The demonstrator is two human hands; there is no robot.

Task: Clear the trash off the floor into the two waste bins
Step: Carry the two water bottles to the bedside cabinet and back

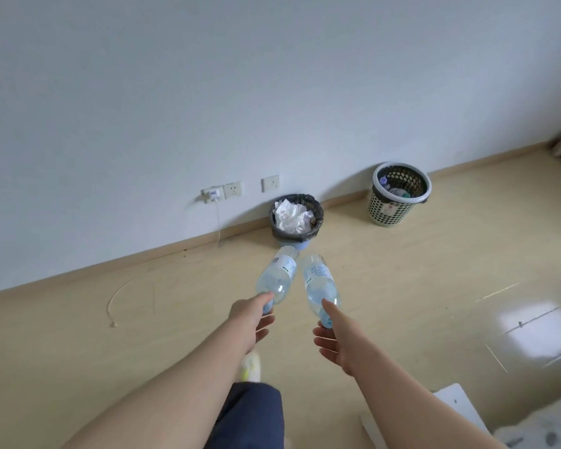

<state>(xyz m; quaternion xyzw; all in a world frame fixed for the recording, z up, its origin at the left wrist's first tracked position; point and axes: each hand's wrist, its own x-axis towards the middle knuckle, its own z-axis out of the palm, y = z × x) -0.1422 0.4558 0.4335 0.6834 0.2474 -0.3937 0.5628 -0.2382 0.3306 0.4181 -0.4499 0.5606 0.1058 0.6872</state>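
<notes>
Head view: two bottles, held above floor [402, 286]. Left hand [252, 319] fingers pinch left bottle [277, 277] at neck; right hand [334, 341] fingers pinch right bottle [319, 285]. Two bins at wall: bag-lined bin [318, 211], mesh bin [386, 212].

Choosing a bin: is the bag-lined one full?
Nearly full: crumpled white paper reaches the rim of the bag-lined bin.

Head-worn view, forward and down

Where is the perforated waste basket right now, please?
In the head view, the perforated basket stands on the floor by the wall, upper right, to the right of the bag-lined bin stuffed with white paper.
</notes>
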